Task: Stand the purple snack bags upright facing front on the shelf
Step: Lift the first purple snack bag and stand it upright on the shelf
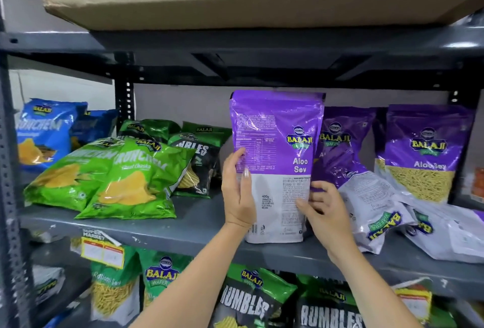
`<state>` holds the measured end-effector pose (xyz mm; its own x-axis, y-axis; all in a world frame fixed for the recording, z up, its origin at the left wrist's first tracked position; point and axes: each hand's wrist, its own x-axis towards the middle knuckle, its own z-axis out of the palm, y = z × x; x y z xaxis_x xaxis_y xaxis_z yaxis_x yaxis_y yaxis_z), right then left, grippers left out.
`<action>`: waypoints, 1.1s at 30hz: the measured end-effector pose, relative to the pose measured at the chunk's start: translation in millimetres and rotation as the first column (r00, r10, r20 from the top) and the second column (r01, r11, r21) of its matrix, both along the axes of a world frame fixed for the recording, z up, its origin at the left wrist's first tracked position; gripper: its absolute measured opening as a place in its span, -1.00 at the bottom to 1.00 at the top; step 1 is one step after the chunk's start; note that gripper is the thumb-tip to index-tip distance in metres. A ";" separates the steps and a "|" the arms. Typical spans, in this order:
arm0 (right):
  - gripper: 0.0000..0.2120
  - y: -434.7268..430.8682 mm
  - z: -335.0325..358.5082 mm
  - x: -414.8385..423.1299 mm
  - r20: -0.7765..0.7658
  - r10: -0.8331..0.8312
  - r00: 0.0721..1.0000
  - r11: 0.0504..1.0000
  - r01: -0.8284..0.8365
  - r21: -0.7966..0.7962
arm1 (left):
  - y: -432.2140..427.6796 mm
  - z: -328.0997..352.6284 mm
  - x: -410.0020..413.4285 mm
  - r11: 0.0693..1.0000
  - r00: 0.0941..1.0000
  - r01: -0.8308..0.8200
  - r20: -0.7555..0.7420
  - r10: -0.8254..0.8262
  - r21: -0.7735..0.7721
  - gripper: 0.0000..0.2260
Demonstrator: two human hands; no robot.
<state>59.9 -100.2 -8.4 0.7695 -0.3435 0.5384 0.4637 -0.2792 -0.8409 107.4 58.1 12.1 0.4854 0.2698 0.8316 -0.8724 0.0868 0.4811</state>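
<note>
Both hands hold one purple Aloo Sev bag [275,160] upright at the front edge of the grey shelf [183,225], its long axis vertical and its printed back panel turned toward the camera. The left hand [239,194] lies flat, fingers spread, against the bag's left edge, and the right hand [323,209] pinches the lower right edge. Facing it front would likely mean turning it about that vertical axis; two more purple bags [366,209] lie flat toward the shelf's right end, nearer the right hand, in front of an upright bag [424,154].
</note>
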 end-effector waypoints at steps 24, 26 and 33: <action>-0.80 6.2 50.8 28.9 -0.272 0.315 0.909 0.855 -0.148 0.497 | -33.0 -1.8 -53.7 0.850 0.841 -0.203 -0.358 0.405 0.486 -0.55; -0.78 1.4 52.2 24.0 -0.279 0.318 0.906 0.877 -0.168 0.451 | -33.5 0.4 -55.8 0.863 0.837 -0.183 -0.386 0.388 0.472 -0.43; -0.37 -12.0 42.6 13.9 -0.317 0.144 0.937 0.985 -0.105 0.136 | -23.4 13.7 -30.9 0.968 0.798 0.174 -0.602 -0.031 0.181 -0.27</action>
